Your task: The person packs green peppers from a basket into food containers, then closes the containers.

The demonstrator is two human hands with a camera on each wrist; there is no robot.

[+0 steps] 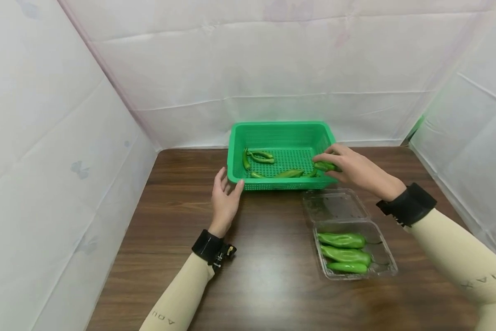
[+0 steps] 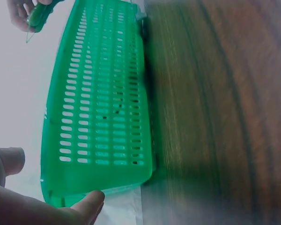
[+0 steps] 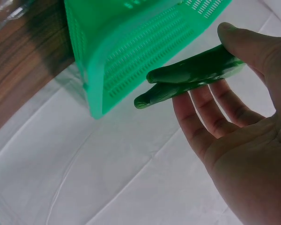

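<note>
Green glossy pepper pinched in my right hand over green perforated plastic basket's right rim; left hand, fingers relaxed, steadies its front corner — best lower gently, clear of the rim.

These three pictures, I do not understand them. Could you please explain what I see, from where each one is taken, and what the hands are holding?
There is no machine here: a person works with two bare hands and wears three cameras. The wide picture comes from a camera on the head, looking down at a brown wooden table. The other two come from cameras on the wrists, so they look very close and tilted.

On the table stands a green basket with several green peppers inside. Nearer to the person lies an open clear plastic box holding three more peppers.

The left hand rests with straight fingers against the basket's near left corner. The right hand holds one green pepper between thumb and fingers at the basket's right end.
</note>
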